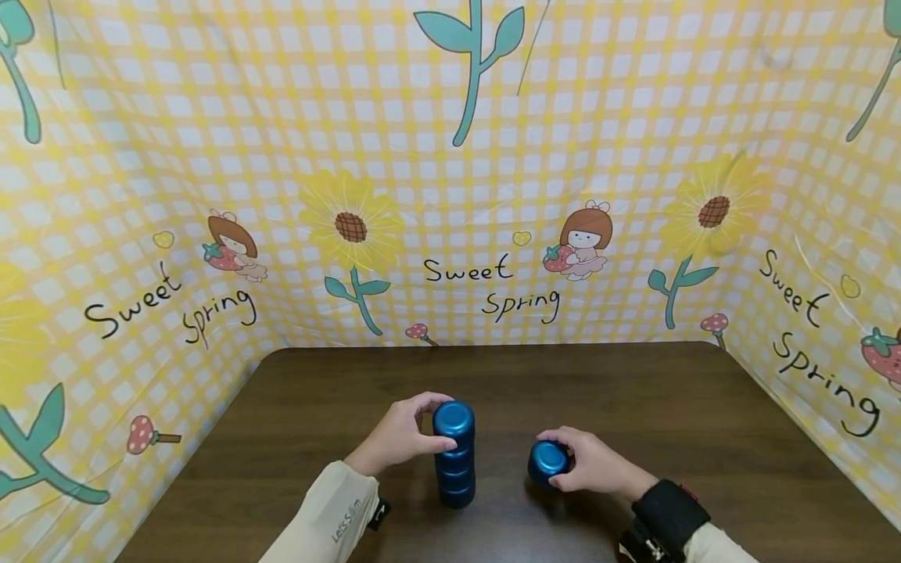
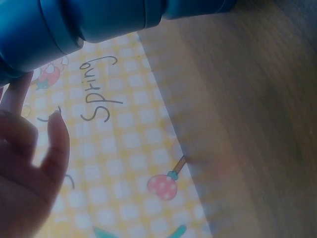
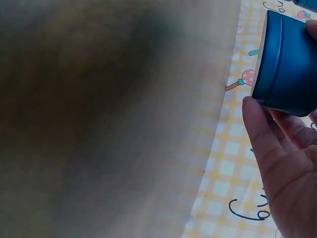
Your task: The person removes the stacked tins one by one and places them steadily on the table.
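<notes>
A stack of several metallic blue round tins (image 1: pixel 455 473) stands upright near the middle of the dark table. My left hand (image 1: pixel 397 434) holds the top tin (image 1: pixel 454 420) from the left, thumb at the front and fingers at the back. In the left wrist view the stack (image 2: pixel 114 20) runs across the upper edge, its top end partly out of frame. To the right of the stack, my right hand (image 1: pixel 598 465) grips a single blue tin (image 1: pixel 548 461) between thumb and fingers. That tin looks raised off the tabletop, apart from the stack.
The brown wooden table (image 1: pixel 338 375) extends behind and to both sides of the hands. A yellow checked cloth (image 1: pixel 479 180) with flower prints hangs around its back and sides. A black wrist strap (image 1: pixel 669 516) sits on the right forearm.
</notes>
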Action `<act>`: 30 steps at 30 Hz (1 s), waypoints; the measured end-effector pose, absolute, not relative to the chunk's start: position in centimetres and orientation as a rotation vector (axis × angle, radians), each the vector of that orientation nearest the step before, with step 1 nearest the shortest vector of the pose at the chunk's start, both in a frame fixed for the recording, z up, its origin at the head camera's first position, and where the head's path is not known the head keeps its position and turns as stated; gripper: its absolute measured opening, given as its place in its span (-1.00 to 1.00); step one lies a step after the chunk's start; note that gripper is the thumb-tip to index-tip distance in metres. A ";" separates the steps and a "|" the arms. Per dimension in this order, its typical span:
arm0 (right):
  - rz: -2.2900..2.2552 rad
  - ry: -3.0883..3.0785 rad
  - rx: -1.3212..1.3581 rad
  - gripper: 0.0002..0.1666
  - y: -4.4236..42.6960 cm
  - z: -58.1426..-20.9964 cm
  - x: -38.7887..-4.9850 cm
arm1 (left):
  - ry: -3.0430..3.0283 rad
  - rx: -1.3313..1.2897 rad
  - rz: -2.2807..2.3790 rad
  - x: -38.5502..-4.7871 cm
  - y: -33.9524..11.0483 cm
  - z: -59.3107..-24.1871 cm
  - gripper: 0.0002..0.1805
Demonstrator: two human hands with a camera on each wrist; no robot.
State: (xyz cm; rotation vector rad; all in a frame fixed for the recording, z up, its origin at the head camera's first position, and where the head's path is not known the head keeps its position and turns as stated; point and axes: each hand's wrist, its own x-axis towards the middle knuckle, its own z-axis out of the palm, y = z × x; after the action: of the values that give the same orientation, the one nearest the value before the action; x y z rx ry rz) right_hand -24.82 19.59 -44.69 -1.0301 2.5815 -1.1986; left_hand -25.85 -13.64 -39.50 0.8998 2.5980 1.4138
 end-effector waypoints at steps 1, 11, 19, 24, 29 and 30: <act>-1.199 2.581 -1.033 -0.34 19.6 -44.9 -24.8 | 2.598 0.900 1.414 -25.8 -13.6 -39.5 -0.45; -1.176 2.572 -0.965 -0.32 19.5 -45.1 -24.6 | 2.590 0.897 1.426 -25.9 -13.6 -39.5 -0.46; -1.126 2.573 -0.937 -0.31 19.4 -45.1 -24.6 | 2.584 0.886 1.425 -25.8 -13.6 -39.5 -0.45; -1.126 2.563 -0.933 -0.31 19.4 -45.1 -24.5 | 2.578 0.877 1.426 -25.8 -13.6 -39.4 -0.45; -1.122 2.561 -0.939 -0.30 19.3 -45.1 -24.5 | 2.582 0.877 1.418 -25.8 -13.6 -39.4 -0.45; -1.118 2.561 -0.941 -0.30 19.3 -45.2 -24.5 | 2.581 0.877 1.419 -25.8 -13.6 -39.4 -0.45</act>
State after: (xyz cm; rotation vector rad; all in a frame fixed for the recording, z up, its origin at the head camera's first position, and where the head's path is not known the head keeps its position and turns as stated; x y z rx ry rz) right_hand -24.54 19.32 -45.15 -0.9407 2.5614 -1.1184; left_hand -25.76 -13.61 -39.36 0.8773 2.5814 1.4187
